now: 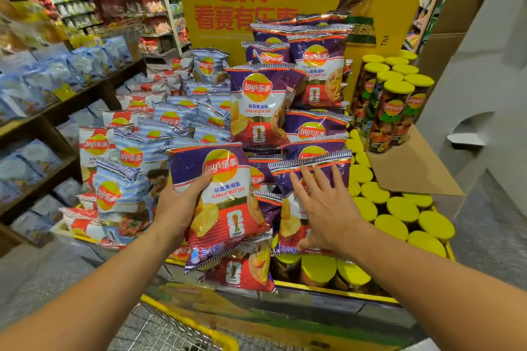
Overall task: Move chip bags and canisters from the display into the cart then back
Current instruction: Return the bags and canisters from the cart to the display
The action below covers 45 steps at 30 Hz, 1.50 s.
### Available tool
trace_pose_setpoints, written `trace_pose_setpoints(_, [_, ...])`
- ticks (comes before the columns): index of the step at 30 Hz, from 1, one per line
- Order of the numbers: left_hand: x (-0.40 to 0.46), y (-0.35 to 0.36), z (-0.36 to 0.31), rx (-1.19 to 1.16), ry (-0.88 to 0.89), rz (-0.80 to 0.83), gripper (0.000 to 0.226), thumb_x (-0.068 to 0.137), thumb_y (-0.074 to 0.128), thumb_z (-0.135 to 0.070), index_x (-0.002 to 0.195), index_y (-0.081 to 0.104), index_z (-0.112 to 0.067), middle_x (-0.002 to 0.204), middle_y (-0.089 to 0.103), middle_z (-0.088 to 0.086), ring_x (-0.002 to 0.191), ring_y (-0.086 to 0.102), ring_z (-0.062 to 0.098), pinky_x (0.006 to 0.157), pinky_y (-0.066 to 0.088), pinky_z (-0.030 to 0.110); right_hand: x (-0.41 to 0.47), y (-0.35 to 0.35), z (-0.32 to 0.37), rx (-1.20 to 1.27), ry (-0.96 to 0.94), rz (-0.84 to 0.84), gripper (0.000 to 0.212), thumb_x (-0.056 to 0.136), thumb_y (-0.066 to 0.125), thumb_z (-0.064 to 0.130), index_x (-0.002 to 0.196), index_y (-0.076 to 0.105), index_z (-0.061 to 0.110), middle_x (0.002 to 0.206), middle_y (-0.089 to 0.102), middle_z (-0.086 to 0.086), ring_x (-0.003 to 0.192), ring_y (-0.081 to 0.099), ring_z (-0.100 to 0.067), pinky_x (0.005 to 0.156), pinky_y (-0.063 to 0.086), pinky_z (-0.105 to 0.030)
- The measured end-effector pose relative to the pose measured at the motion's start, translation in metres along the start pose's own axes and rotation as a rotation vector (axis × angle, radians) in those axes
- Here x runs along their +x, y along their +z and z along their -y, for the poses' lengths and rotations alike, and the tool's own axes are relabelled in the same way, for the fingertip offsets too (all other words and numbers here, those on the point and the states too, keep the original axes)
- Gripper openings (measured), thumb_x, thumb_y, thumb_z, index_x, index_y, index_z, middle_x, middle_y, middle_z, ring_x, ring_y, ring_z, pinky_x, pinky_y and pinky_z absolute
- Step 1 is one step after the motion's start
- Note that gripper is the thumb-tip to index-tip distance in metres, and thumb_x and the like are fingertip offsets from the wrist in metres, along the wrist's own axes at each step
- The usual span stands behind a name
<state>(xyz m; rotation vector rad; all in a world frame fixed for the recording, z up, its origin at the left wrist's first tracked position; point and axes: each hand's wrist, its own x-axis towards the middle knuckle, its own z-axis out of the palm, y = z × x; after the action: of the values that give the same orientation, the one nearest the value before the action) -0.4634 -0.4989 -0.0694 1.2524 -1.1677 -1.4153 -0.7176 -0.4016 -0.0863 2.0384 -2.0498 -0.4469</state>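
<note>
The left hand (182,202) grips a purple chip bag (222,202) by its left edge, with the thumb on the front of the bag near the round logo and the other fingers hidden behind it. This bag is held upright in the air, in front of the display (313,298) and above its front edge.

The right hand (328,208) is spread, with the fingers straight and apart, and it lies flat on the front of a second purple bag (310,177). This second bag stands in the display, near the front edge, just to the right of the held bag. I cannot tell if the thumb goes under the bag.

Behind both bags, more purple bags (285,94) are stacked toward the back of the display, in front of a tall yellow sign (256,3) with red characters. On the left side of the display lies a heap of blue and white bags (159,128). Along the right side stand canisters with yellow lids (399,208), close together, and a second group of canisters (390,102) stands higher on a sheet of cardboard (413,171) at the back right corner.

At the bottom edge of the view, the wire mesh and yellow rim of the cart (185,325) are seen, below the front of the display. Store shelves (57,100) with more bags run along the left.
</note>
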Motion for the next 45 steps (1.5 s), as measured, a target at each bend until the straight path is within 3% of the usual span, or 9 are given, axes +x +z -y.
trace_pose_setpoints(5, [-0.002,-0.006,-0.016,-0.062,0.007,-0.018,0.029,0.083,0.076,-0.027,0.109,0.072,-0.015,0.095,0.077,0.009,0.088,0.074,0.032,0.077,0.057,0.042,-0.004,-0.011,-0.008,0.028,-0.008,-0.066,0.137,0.062,0.035,0.098,0.157,-0.008,0.010,0.164,-0.001,-0.019,0.152,0.002,-0.037,0.118,-0.001,-0.063])
trace_pose_setpoints(10, [-0.008,0.002,-0.038,-0.117,-0.004,0.083,0.037,0.086,0.070,-0.031,0.115,0.070,-0.008,0.103,0.075,0.017,0.088,0.073,0.033,0.071,0.058,0.038,-0.005,-0.030,-0.017,0.590,0.021,-0.367,0.093,0.082,0.035,0.082,0.144,0.042,0.014,0.143,0.046,-0.005,0.132,0.042,-0.023,0.108,0.037,-0.041])
trace_pose_setpoints(16, [-0.009,0.057,-0.079,-0.126,-0.064,0.333,0.050,0.083,0.065,-0.041,0.118,0.069,-0.007,0.114,0.070,0.021,0.100,0.069,0.039,0.093,0.055,0.050,0.011,-0.089,-0.035,1.755,0.092,0.135,0.080,0.059,0.077,0.072,0.123,0.060,0.027,0.112,0.064,0.002,0.091,0.064,-0.013,0.074,0.051,-0.032])
trace_pose_setpoints(19, [0.000,0.092,-0.097,-0.115,-0.032,0.439,0.052,0.084,0.058,-0.050,0.115,0.071,-0.010,0.114,0.071,0.019,0.102,0.069,0.036,0.096,0.053,0.048,0.020,-0.098,-0.046,1.843,-0.032,0.085,0.035,0.083,0.075,0.042,0.055,0.069,0.023,0.053,0.058,-0.001,0.042,0.048,-0.013,0.044,0.036,-0.023])
trace_pose_setpoints(23, [0.026,0.137,-0.110,0.028,0.051,0.398,0.058,0.078,0.058,-0.073,0.110,0.067,-0.025,0.110,0.072,0.006,0.098,0.071,0.023,0.088,0.054,0.041,0.043,-0.089,-0.080,1.962,0.213,-0.166,0.054,0.067,0.089,0.042,0.108,0.070,0.012,0.095,0.076,-0.014,0.078,0.071,-0.023,0.066,0.052,-0.033])
trace_pose_setpoints(29, [0.048,0.172,-0.100,0.481,0.281,0.503,0.048,0.078,0.081,-0.035,0.113,0.050,-0.026,0.098,0.064,-0.014,0.078,0.059,-0.010,0.056,0.044,0.004,0.066,-0.077,-0.134,1.782,0.441,-0.305,0.079,0.069,0.069,0.075,0.117,0.060,0.014,0.077,0.069,0.000,0.063,0.064,-0.017,0.060,0.055,-0.036])
trace_pose_setpoints(33, [0.077,0.197,-0.109,0.457,0.325,0.450,0.055,0.082,0.077,-0.040,0.122,0.044,-0.022,0.112,0.066,-0.006,0.090,0.065,0.001,0.075,0.053,0.021,0.076,-0.063,-0.166,1.884,0.319,-0.059,0.046,0.080,0.080,0.035,0.120,0.060,0.028,0.102,0.074,0.004,0.093,0.069,-0.014,0.079,0.056,-0.040])
trace_pose_setpoints(37, [0.094,0.219,-0.118,0.688,0.729,0.144,0.058,0.086,0.067,-0.046,0.130,0.038,-0.021,0.118,0.052,-0.007,0.106,0.051,0.013,0.093,0.042,0.031,0.119,-0.045,-0.208,1.853,0.462,-0.276,0.076,0.057,0.093,0.041,0.118,0.057,0.014,0.091,0.065,0.001,0.080,0.061,-0.018,0.066,0.048,-0.034])
trace_pose_setpoints(45, [0.150,0.190,-0.116,1.119,1.049,-0.072,0.015,0.069,0.040,-0.026,0.082,0.038,-0.020,0.080,0.040,-0.002,0.076,0.041,0.028,0.067,0.028,0.038,0.199,-0.032,-0.214,1.741,0.534,-0.241,0.033,0.074,0.074,0.028,0.094,0.048,0.020,0.078,0.059,0.000,0.069,0.057,-0.020,0.064,0.048,-0.035])
